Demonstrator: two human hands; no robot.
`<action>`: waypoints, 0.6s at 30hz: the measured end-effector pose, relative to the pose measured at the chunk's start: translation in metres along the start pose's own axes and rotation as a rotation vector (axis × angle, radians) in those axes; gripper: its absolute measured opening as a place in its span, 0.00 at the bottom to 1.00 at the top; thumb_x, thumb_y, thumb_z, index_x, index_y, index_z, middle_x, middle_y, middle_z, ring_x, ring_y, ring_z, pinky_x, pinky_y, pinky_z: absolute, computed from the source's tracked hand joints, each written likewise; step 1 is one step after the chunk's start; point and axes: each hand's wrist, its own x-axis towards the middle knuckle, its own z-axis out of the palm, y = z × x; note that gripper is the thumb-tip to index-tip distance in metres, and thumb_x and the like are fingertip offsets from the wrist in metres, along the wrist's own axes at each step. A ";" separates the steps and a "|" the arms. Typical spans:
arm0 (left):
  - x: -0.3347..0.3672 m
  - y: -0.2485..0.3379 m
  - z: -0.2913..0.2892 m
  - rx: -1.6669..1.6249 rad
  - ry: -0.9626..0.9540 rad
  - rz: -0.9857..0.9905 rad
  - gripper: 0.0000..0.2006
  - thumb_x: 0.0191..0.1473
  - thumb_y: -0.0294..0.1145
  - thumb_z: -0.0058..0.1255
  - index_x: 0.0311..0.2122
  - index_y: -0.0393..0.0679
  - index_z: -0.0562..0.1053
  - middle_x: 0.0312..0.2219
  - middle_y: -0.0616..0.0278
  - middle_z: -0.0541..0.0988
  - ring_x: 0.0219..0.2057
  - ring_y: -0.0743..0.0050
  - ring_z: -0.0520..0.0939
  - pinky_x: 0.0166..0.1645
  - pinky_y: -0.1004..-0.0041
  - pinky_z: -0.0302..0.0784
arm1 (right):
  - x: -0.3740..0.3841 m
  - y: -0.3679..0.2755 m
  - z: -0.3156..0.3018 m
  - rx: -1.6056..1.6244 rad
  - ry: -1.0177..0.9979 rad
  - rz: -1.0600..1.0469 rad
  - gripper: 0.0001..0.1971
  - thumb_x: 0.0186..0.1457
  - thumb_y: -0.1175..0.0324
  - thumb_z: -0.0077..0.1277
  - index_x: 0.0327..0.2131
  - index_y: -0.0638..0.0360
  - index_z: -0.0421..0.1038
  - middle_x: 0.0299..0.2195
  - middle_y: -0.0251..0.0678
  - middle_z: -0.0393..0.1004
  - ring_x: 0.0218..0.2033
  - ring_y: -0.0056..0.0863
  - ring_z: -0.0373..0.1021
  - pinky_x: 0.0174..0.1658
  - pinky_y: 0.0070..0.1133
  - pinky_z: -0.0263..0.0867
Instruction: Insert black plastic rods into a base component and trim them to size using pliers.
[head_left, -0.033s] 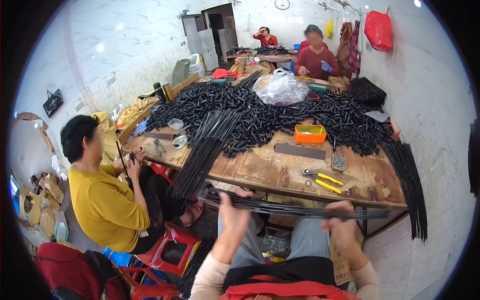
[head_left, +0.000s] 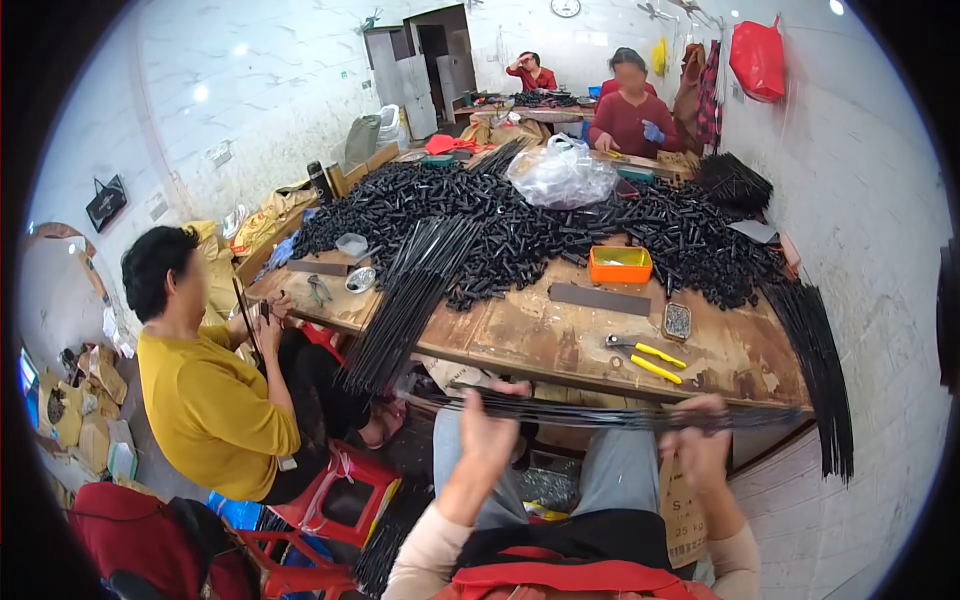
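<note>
Across my lap, just off the table's front edge, stretches a bundle of thin black rods (head_left: pixel 590 414), blurred by motion. Its left part lies in my left hand (head_left: pixel 488 428), whose fingers are closed round it. Toward the other end my right hand (head_left: pixel 697 442) also grips the bundle; its fingers are somewhat smeared. Yellow-handled pliers (head_left: pixel 648 360) rest on the tabletop in front of my hands. A thick sheaf of similar black rods (head_left: pixel 405 305) leans over the table edge to the left, and another sheaf (head_left: pixel 820 385) hangs over the right corner.
On the wooden table (head_left: pixel 520 340) are a large heap of short black pieces (head_left: pixel 500 230), an orange box (head_left: pixel 620 265), a small tin of metal bits (head_left: pixel 677 321) and a dark flat bar (head_left: pixel 598 299). A co-worker in yellow (head_left: pixel 210 400) sits at left beside a red stool (head_left: pixel 350 495).
Both my hands and the rod bundle have shifted to the right, with the right hand also slightly higher. My grip stays closed.
</note>
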 end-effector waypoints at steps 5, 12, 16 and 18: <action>0.069 -0.068 -0.065 -0.206 0.228 -0.417 0.32 0.66 0.52 0.22 0.50 0.24 0.60 0.45 0.42 0.72 0.50 0.43 0.72 0.61 0.50 0.65 | -0.006 -0.086 -0.033 -0.008 0.227 -0.236 0.16 0.48 0.82 0.42 0.42 0.60 0.63 0.25 0.29 0.65 0.15 0.14 0.61 0.15 0.13 0.59; -0.008 -0.057 -0.249 0.400 -0.035 -0.966 0.26 0.62 0.57 0.36 0.36 0.41 0.73 0.26 0.62 0.79 0.29 0.66 0.80 0.36 0.64 0.78 | -0.052 -0.027 0.077 -0.237 -0.212 0.265 0.16 0.43 0.84 0.58 0.38 0.62 0.72 0.26 0.28 0.70 0.23 0.13 0.67 0.24 0.14 0.65; -0.055 -0.013 -0.107 1.116 -0.406 0.028 0.17 0.63 0.44 0.44 0.45 0.40 0.73 0.36 0.66 0.76 0.38 0.79 0.75 0.44 0.77 0.70 | -0.030 0.061 0.096 -0.123 -0.409 0.326 0.15 0.48 0.81 0.58 0.42 0.64 0.72 0.29 0.32 0.74 0.24 0.13 0.67 0.24 0.14 0.64; -0.067 0.010 -0.055 1.219 -0.603 0.088 0.21 0.63 0.41 0.43 0.54 0.37 0.68 0.48 0.60 0.74 0.51 0.73 0.71 0.57 0.71 0.64 | -0.012 0.041 0.117 -0.035 -0.468 0.297 0.18 0.49 0.80 0.56 0.46 0.65 0.71 0.33 0.33 0.75 0.23 0.15 0.68 0.26 0.15 0.65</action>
